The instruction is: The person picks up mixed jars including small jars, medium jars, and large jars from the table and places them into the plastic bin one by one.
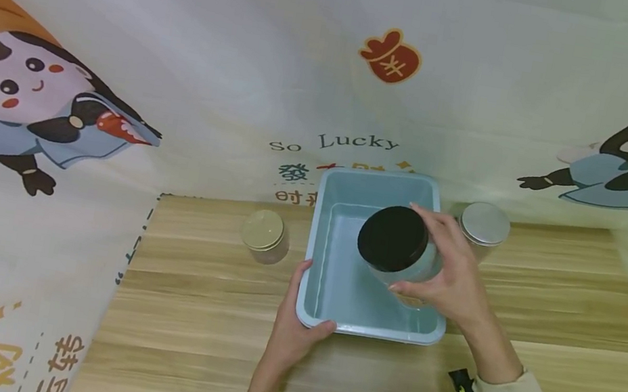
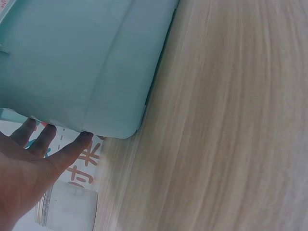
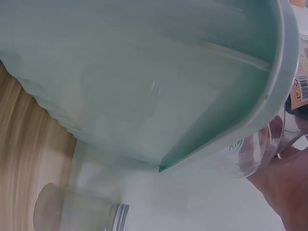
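Note:
A light blue plastic basin (image 1: 331,281) is in the middle of the head view. My left hand (image 1: 292,331) holds its near left corner, thumb on the front rim and fingers along the left side. In the left wrist view those fingertips (image 2: 83,137) touch the basin's edge. Over the basin, my right hand (image 1: 457,280) grips a clear jar with a black lid (image 1: 392,239), thumb on the near side and fingers round the far side. The jar leans, its lid towards the upper left. From the right wrist, the clear jar (image 3: 260,151) is partly hidden behind the basin rim.
Left of the basin stands a clear jar with a gold lid (image 1: 263,232). A silver-lidded jar (image 1: 485,224) is close behind my right hand. The wood-grain table (image 1: 178,312) meets a printed cloth backdrop (image 1: 247,76) behind the basin and at both sides.

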Demonstrator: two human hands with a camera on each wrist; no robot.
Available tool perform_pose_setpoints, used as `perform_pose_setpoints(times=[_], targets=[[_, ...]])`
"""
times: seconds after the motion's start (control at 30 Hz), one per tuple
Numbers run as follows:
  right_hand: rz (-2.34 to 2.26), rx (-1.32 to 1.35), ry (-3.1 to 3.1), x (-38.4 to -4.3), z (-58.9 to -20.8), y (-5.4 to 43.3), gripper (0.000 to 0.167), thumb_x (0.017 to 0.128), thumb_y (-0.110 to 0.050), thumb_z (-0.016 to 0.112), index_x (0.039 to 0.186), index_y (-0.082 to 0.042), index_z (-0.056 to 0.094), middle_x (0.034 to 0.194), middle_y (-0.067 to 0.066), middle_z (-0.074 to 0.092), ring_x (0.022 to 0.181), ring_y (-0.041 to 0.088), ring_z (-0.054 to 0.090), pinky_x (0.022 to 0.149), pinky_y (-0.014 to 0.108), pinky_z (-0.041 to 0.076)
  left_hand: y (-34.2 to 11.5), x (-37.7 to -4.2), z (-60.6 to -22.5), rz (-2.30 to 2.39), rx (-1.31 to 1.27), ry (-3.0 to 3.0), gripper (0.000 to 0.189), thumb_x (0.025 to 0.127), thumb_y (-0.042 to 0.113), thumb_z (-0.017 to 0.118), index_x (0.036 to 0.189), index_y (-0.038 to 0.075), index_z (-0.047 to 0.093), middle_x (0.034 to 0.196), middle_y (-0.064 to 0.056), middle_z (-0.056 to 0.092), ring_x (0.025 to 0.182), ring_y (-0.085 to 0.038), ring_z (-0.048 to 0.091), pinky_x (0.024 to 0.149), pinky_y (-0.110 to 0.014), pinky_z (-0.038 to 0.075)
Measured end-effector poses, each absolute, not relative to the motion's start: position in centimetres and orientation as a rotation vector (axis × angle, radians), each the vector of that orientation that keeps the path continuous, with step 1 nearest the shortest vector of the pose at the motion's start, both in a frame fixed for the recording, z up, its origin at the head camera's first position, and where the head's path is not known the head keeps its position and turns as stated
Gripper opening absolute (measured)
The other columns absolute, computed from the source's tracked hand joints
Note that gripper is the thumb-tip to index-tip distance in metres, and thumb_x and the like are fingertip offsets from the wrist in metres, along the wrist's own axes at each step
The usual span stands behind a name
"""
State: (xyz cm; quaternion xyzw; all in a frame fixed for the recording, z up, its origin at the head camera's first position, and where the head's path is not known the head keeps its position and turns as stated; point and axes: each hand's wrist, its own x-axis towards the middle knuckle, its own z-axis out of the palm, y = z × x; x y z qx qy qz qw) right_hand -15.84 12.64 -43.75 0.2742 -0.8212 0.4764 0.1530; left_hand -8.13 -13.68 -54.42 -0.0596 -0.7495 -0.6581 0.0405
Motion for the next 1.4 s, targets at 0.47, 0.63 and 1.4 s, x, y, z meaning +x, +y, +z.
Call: perform_pose_setpoints(times=[0.47,0.63,1.4], targets=[[1.309,0.822,-2.407,-15.8,-43.6,12.1,0.116,0.048,-0.024,0.100,0.150,-0.017,0.045,0.128,0.009,0.051,0.108,0.018,0.046,0.089,0.033,0.040,-13.3,-7.5,-50.8,-2.070,-0.211,-2.274,0.105,0.073,0.030,0.086,0.153,0.001,0.025,0.146,-0.028,0.040,0.122,-0.053,0.043,0.100,-0.059,0.035],[1.300,0.828,-2.419,-16.0,-43.7,11.9,0.116,0.048,-0.024,0.100,0.150,-0.017,0.045,0.128,0.008,0.051,0.108,0.019,0.046,0.090,0.036,0.040,-13.3,-7.5,-50.9,-2.079,-0.206,-2.265,0.104,0.072,0.025,0.087,0.153,0.001,0.025,0.146,-0.031,0.039,0.122,-0.054,0.043,0.100,-0.058,0.034],[1.221,0.881,-2.436,-16.4,-44.1,10.7,0.114,0.048,-0.033,0.100,0.147,-0.016,0.048,0.130,0.007,0.052,0.122,0.025,0.046,0.098,0.044,0.039,-13.2,-7.5,-51.0,-2.099,-0.225,-2.240,0.101,0.075,0.034,0.086,0.154,0.011,0.027,0.145,-0.017,0.043,0.121,-0.054,0.043,0.097,-0.065,0.036]])
